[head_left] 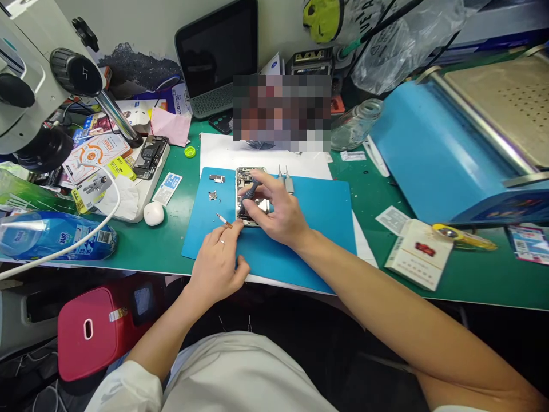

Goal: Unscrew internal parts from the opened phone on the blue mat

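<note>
This looks like a small repair shop or workshop where phones get fixed. A green tabletop (171,252) runs across the room, with a flat blue mat (300,252) on it. On the mat is an open phone (251,218) with its insides showing, and tiny loose parts (217,179) sit beside it. A pair of tweezers (289,184) is there too. A big white microscope (43,74) stands on the left, and near it is another phone with its insides bare (151,157). On the right is a big blue machine (429,154) with a tan top full of little holes. Papers, bottles and bags crowd the edges, and paint is peeling off the wall (141,28).
</note>
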The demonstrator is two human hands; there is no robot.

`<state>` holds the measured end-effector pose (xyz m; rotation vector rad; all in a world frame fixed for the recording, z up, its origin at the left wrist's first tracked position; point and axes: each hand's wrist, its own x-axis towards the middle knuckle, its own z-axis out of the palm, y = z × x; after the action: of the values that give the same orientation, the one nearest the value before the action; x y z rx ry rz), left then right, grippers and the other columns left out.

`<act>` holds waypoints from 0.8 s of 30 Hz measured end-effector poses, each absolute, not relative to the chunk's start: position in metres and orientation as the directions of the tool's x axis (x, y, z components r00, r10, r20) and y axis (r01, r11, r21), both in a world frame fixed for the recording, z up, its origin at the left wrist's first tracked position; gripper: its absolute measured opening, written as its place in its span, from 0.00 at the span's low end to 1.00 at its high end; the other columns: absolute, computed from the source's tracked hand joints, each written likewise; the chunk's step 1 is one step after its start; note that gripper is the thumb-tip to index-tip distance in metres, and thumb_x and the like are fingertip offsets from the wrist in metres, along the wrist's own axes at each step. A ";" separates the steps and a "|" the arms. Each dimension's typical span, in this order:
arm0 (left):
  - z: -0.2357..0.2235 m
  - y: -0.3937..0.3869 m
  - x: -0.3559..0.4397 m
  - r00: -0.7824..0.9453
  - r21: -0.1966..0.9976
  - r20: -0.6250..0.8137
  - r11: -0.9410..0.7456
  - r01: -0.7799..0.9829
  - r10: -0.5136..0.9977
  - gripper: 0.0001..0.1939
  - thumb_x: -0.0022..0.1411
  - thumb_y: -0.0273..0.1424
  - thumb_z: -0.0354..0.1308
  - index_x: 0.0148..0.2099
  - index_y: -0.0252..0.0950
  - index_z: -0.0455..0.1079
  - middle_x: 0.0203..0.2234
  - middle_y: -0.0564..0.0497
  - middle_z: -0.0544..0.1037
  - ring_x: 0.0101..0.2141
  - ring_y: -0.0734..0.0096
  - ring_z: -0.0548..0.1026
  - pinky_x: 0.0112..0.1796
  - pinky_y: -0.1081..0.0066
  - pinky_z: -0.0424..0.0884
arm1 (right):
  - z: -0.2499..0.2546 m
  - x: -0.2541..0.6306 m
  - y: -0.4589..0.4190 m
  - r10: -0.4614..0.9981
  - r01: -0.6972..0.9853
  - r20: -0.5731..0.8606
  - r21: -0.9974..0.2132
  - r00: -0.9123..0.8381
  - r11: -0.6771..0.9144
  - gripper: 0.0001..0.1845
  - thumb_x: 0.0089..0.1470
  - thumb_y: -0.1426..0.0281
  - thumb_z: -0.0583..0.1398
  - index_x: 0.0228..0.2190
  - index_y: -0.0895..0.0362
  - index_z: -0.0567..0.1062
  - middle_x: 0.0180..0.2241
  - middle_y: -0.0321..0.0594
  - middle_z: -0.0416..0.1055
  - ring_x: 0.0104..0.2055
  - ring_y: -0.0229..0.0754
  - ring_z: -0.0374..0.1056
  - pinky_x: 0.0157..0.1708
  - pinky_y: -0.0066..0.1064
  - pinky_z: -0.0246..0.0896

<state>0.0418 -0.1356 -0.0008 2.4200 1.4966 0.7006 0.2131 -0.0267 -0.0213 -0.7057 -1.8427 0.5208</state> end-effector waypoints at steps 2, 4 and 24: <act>-0.001 -0.136 0.042 0.370 0.418 0.283 -0.461 0.783 0.885 0.35 0.63 0.23 0.52 0.72 0.31 0.51 0.57 0.36 0.74 0.57 0.49 0.72 0.53 0.54 0.71 | -0.021 0.213 -0.027 0.687 0.230 0.673 -0.648 -0.275 0.726 0.29 0.68 0.70 0.58 0.66 0.46 0.59 0.46 0.42 0.79 0.42 0.45 0.80 0.40 0.39 0.83; -0.001 -0.136 0.042 0.372 0.422 0.281 -0.462 0.780 0.885 0.36 0.63 0.23 0.52 0.72 0.32 0.51 0.57 0.36 0.74 0.56 0.49 0.72 0.54 0.54 0.71 | -0.021 0.214 -0.028 0.690 0.236 0.669 -0.649 -0.276 0.724 0.29 0.68 0.70 0.57 0.66 0.46 0.58 0.45 0.42 0.79 0.42 0.45 0.80 0.41 0.39 0.83; -0.001 -0.135 0.042 0.376 0.422 0.279 -0.465 0.778 0.884 0.34 0.63 0.23 0.52 0.70 0.31 0.52 0.57 0.36 0.74 0.56 0.49 0.72 0.53 0.54 0.71 | -0.021 0.214 -0.028 0.689 0.258 0.660 -0.639 -0.300 0.725 0.28 0.69 0.69 0.57 0.66 0.46 0.59 0.45 0.41 0.79 0.41 0.43 0.79 0.41 0.37 0.82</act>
<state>0.0424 -0.1354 -0.0010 2.4151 1.4846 0.6984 0.2137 -0.0278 -0.0208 -0.7336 -1.8752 0.5117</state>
